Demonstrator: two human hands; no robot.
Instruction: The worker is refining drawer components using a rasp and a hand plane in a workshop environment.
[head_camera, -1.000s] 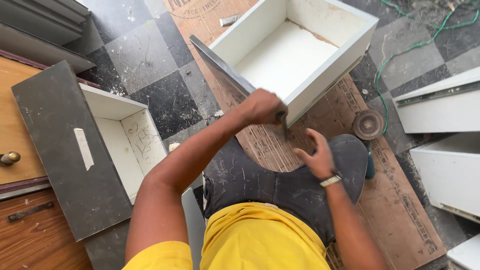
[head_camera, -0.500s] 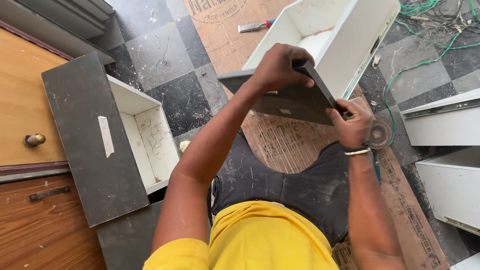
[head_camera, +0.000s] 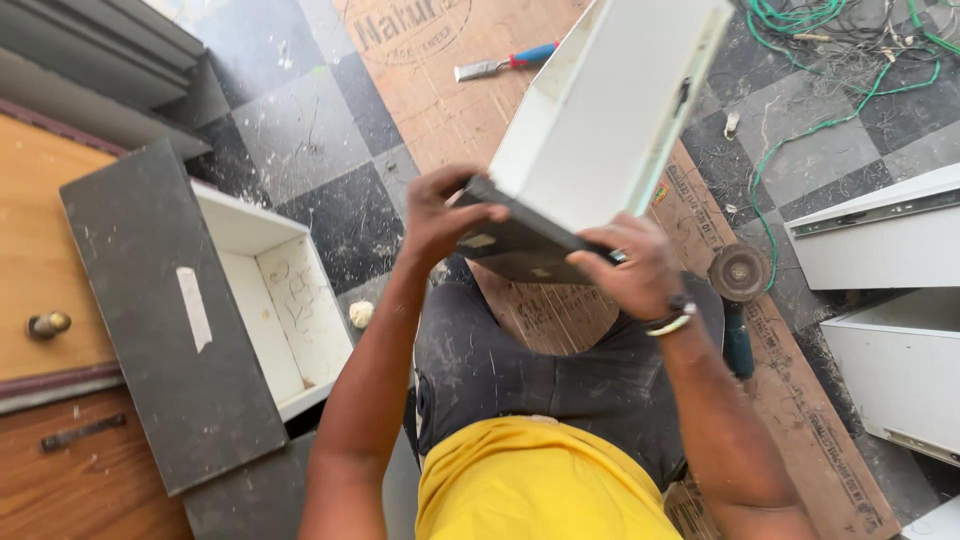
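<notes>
A white drawer box (head_camera: 610, 110) with a dark grey front panel (head_camera: 520, 240) is lifted and tipped on edge in front of me. My left hand (head_camera: 440, 215) grips the left end of the grey front. My right hand (head_camera: 640, 270), with a band on its wrist, grips the right end. The drawer's open side faces away, so its inside is hidden. It hangs above a brown cardboard sheet (head_camera: 440, 90) on the checkered floor.
Another drawer (head_camera: 240, 300) with a grey front lies at left beside wooden cabinet doors (head_camera: 40, 260). A chisel (head_camera: 505, 62) lies on the cardboard. An angle grinder (head_camera: 738, 290) sits by my right knee. Green wires (head_camera: 830, 60) and more white drawers (head_camera: 890, 300) are at right.
The drawer went from lying flat on the cardboard to being lifted and turned upright. Both hands moved up onto its grey front and closed on it.
</notes>
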